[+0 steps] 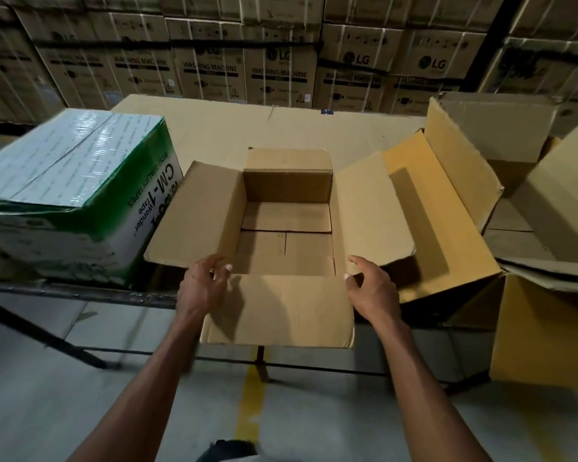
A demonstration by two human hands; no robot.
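— Where's the box (pixel 287 191)?
— At the near edge of the table (pixel 314 131), about the middle, upright and open. All four flaps are spread out; the near flap (pixel 281 308) hangs out over the table's edge towards the person. Inside I see only its bottom flaps

— And the hands?
— The left hand (pixel 201 285) is at the box's near left corner and the right hand (pixel 374 288) at its near right corner, one at each end of the near flap's fold

— Are they gripping it?
— I cannot tell. The left thumb (pixel 227 269) lies at the fold and the fingers curl above the near corner of the left flap. The right thumb (pixel 347 277) touches the flap's corner, with the fingers curled above the right flap. Whether either hand actually pinches cardboard does not show

— What else is on the table?
— A green and white tape carton (pixel 74 181), wrapped in film, stands towards the left end, just beside the box's left flap. A bigger open box (pixel 447 195) sits at the right end, its flap tucked behind the right flap of the first

— Behind?
— Stacked washing machine cartons (pixel 281 71) along the far side
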